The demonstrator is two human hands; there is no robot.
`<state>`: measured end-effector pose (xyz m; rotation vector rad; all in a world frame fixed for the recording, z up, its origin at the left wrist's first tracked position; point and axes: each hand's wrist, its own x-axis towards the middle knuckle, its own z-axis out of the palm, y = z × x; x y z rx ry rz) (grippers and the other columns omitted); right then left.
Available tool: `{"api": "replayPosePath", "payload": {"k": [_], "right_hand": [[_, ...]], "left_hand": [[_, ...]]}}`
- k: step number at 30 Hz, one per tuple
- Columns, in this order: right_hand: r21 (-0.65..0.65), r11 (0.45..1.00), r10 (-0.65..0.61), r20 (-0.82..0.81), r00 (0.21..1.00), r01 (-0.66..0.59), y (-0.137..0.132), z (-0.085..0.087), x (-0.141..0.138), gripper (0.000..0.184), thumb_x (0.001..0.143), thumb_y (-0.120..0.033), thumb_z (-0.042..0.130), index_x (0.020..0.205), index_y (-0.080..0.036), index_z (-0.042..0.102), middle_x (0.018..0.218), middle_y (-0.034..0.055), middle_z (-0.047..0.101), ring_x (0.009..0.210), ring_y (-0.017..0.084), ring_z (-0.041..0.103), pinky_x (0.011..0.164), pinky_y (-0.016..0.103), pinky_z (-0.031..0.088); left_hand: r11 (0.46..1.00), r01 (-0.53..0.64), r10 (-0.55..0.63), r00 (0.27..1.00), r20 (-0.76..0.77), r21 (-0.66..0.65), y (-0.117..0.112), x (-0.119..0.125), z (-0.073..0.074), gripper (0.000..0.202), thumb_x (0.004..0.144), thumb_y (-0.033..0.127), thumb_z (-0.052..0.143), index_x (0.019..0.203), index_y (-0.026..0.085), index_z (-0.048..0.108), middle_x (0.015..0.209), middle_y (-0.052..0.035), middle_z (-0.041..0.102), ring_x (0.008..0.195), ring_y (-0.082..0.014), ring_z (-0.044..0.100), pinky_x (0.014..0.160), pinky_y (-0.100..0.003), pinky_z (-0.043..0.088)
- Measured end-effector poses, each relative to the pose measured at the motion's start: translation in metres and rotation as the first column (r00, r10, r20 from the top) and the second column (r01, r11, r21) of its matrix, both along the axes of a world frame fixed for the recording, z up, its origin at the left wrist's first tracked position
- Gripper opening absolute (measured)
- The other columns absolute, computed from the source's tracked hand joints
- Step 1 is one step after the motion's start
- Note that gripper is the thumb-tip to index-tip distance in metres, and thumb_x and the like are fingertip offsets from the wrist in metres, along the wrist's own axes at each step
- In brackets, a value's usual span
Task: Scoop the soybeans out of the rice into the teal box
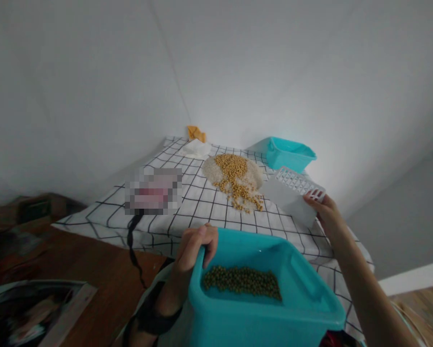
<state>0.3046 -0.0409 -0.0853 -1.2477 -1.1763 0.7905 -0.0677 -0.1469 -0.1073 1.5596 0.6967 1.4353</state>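
Note:
My left hand (198, 246) is wrapped over the left corner rim of a turquoise plastic bin (274, 312), close to me at the table's front edge. A layer of small greenish-brown beans (242, 282) lies inside it, towards the left. Off to the right, my right hand (322, 207) grips a white plastic basket (292, 193) with a lattice of holes along one edge. The basket is tilted, and its inside is hidden. Left of it, yellow soybeans (232, 168) are heaped over and spilling off a pile of pale grains (212, 169) on the cloth.
A second turquoise bin (290, 153) stands at the back right by the wall. A white bag (195, 148) and an orange cloth (196, 133) lie at the back left. A blurred-out object (153, 190) with a black cord (131, 241) sits on the checked tablecloth (190, 207).

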Motion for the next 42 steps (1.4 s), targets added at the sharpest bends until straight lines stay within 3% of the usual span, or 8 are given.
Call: {"api": "replayPosePath", "payload": {"k": [6,11,18,24,29,32,35,42], "right_hand": [[0.002,1.0,-0.02,0.045,0.999,0.02,-0.011,-0.01,0.002,0.038,0.062,-0.046,0.092,0.087,-0.024,0.073,0.086,0.0022,0.074,0.08,0.022,0.067,0.075,0.033,0.052],[-0.057,0.998,0.017,0.007,1.0,-0.017,-0.023,-0.007,-0.009,0.04,0.061,-0.045,0.094,0.088,-0.023,0.074,0.083,0.001,0.072,0.077,0.02,0.064,0.071,0.031,0.049],[-0.023,0.998,0.055,0.026,0.998,-0.054,-0.034,0.0,-0.036,0.036,0.067,-0.046,0.091,0.087,-0.023,0.073,0.083,0.0003,0.071,0.076,0.019,0.063,0.073,0.031,0.048],[0.02,1.0,0.003,0.136,0.991,-0.006,-0.032,0.008,-0.004,0.034,0.069,-0.047,0.089,0.089,-0.024,0.073,0.09,0.0031,0.075,0.087,0.025,0.068,0.084,0.037,0.051],[-0.112,0.993,-0.01,0.13,0.991,0.025,-0.036,0.003,0.031,0.038,0.062,-0.047,0.092,0.085,-0.023,0.073,0.081,0.0039,0.073,0.075,0.025,0.068,0.071,0.036,0.054],[-0.191,0.981,0.059,0.094,0.994,-0.04,-0.039,-0.001,0.032,0.039,0.063,-0.047,0.092,0.087,-0.022,0.074,0.08,0.0047,0.074,0.074,0.026,0.069,0.068,0.036,0.055],[-0.181,0.981,0.084,0.099,0.992,-0.065,-0.042,-0.001,0.025,0.035,0.068,-0.046,0.09,0.089,-0.023,0.075,0.084,0.0051,0.075,0.077,0.026,0.07,0.069,0.035,0.056],[-0.118,0.993,0.015,0.086,0.996,-0.005,-0.05,0.003,0.025,0.034,0.069,-0.045,0.089,0.091,-0.024,0.075,0.082,0.0044,0.076,0.072,0.026,0.07,0.064,0.034,0.054]], "left_hand": [[1.0,0.007,-0.007,1.0,0.011,0.012,0.0,0.004,-0.005,0.067,0.106,0.044,0.026,0.042,0.025,0.035,0.04,0.0018,0.037,0.049,-0.0194,0.041,0.072,-0.042,0.036],[1.0,0.017,-0.017,1.0,0.009,0.017,0.001,0.005,-0.002,0.067,0.106,0.046,0.027,0.042,0.025,0.035,0.039,0.0023,0.037,0.048,-0.019,0.041,0.073,-0.042,0.036],[0.999,0.036,-0.036,0.999,-0.008,0.03,0.001,0.004,-0.002,0.068,0.106,0.047,0.026,0.043,0.024,0.036,0.04,0.0024,0.039,0.047,-0.0186,0.042,0.075,-0.042,0.037],[0.999,0.046,-0.045,0.999,-0.027,0.021,0.001,0.002,0.002,0.066,0.106,0.044,0.024,0.043,0.026,0.036,0.04,0.0002,0.039,0.048,-0.0203,0.042,0.069,-0.042,0.038],[0.997,0.055,-0.057,0.998,-0.024,-0.057,0.001,0.007,0.005,0.066,0.104,0.05,0.026,0.043,0.028,0.037,0.04,0.0006,0.037,0.046,-0.0205,0.041,0.06,-0.041,0.036],[0.998,0.037,-0.039,0.999,-0.036,-0.051,0.0,0.015,0.003,0.065,0.104,0.048,0.025,0.044,0.028,0.038,0.041,0.0007,0.037,0.047,-0.0206,0.041,0.062,-0.042,0.035],[1.0,0.005,-0.006,0.998,-0.059,-0.02,-0.001,0.02,0.002,0.062,0.105,0.043,0.024,0.046,0.028,0.037,0.045,0.001,0.039,0.05,-0.0204,0.042,0.067,-0.042,0.035],[1.0,0.006,-0.006,0.997,-0.074,-0.001,-0.002,0.019,0.0,0.06,0.105,0.036,0.024,0.047,0.027,0.034,0.044,0.0022,0.038,0.05,-0.0199,0.042,0.077,-0.043,0.036]]}}
